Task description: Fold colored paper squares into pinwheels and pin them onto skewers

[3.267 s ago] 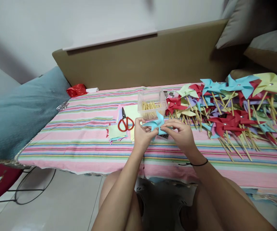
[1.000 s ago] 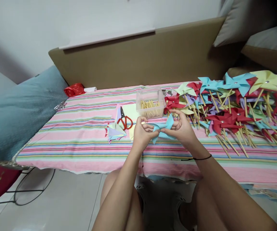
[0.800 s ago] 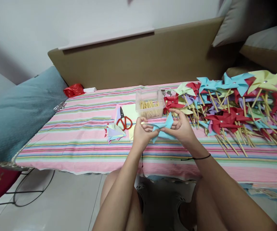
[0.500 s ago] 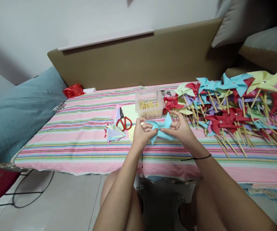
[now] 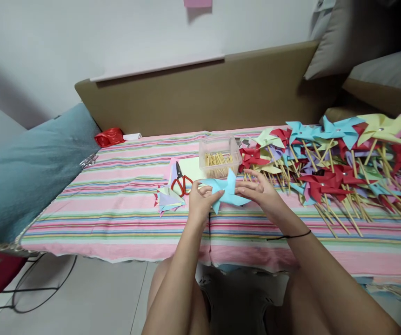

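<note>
Item 1: lt-blue paper pinwheel (image 5: 233, 197), 1 pc, blades curled in, betw. my two hands, on near side of the box; can't tell if its lower edge touches the cloth.

Item 2: my L hand (image 5: 199, 201). Thumb flat on pinwheel's face nr centre, other fingers behind; paper clamped betw.

Item 3: my R hand (image 5: 265, 195). Thumb & fingers at pinwheel's R edge, index raised, apart from the rest; can't tell whether thumb & fingers pinch the paper or only touch it. Blk cord (image 5: 293, 236) round wrist.

Item 4: clear plastic box (image 5: 217, 143), just beyond my hands, holding loose bundle of yellowish sticks (image 5: 216, 159).

Item 5: scissors (image 5: 183, 188), red hdls, blk blades, L of my L hand, lying on colored sheets (image 5: 191, 166).

Item 6: sm. stack cut paper (image 5: 169, 200), mixed colors, nearer me than the scissors, edges fanned.

Item 7: heap of pinwheels on sticks (image 5: 326, 184), red, blue, yellow, purple, grn, to R, overlapping.

Item 8: red plastic bag (image 5: 110, 137) & white roll (image 5: 132, 137), side by side, far L.

Item 9: striped cloth (image 5: 116, 195), mostly pink, under items 4–8.
</note>
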### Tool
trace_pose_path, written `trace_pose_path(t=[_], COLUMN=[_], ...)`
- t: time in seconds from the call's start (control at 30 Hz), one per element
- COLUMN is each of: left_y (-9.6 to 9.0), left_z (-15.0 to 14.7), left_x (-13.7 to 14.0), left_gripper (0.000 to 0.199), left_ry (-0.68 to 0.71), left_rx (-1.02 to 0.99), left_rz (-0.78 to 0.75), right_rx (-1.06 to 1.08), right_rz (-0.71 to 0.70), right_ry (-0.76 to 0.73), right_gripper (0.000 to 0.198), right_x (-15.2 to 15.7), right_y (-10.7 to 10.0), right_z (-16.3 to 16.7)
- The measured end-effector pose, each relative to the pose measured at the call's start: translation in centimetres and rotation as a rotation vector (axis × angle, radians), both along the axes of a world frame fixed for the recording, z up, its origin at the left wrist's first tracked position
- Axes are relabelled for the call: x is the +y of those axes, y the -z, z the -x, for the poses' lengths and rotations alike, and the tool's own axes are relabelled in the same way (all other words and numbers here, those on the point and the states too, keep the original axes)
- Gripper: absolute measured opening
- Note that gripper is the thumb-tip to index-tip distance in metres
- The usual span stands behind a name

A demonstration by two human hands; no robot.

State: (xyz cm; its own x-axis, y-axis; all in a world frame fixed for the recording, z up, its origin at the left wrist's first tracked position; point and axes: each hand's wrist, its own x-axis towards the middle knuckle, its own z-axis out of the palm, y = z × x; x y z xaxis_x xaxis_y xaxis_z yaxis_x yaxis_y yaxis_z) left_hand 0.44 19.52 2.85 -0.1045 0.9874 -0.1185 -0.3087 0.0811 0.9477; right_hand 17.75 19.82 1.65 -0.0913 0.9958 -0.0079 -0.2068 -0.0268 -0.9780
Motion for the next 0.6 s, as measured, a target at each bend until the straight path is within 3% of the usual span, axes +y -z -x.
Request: trace_pose_path(t=[0.13, 0.3, 0.47, 0.6], left_y=[-0.6, -0.7, -0.4, -0.5], left_z=[1.8, 3.6, 4.8, 5.2], left_x=[0.4, 1.1, 1.5, 1.7], left_gripper=[0.053, 0.046, 0.048, 0.051], left_ry=[-0.121, -0.193, -0.218, -0.231], left_rx=[-0.172, -0.245, -0.312, -0.340], left_rz=[0.085, 0.099, 0.110, 0.131], right_rx=[-0.102, -0.496, -0.819, -1.096], right_rz=[-0.053, -0.130, -0.079, 0.034], right_ry=[0.058, 0.056, -0.056, -0.210], right_gripper=[0.057, 0.039, 0.018, 0.025], right_x=[1.9, 8.2, 16.0, 20.4], right_y=[-0.9, -2.2, -3.1, -1.9], right_z=[-0.2, 0.7, 2.9, 4.7])
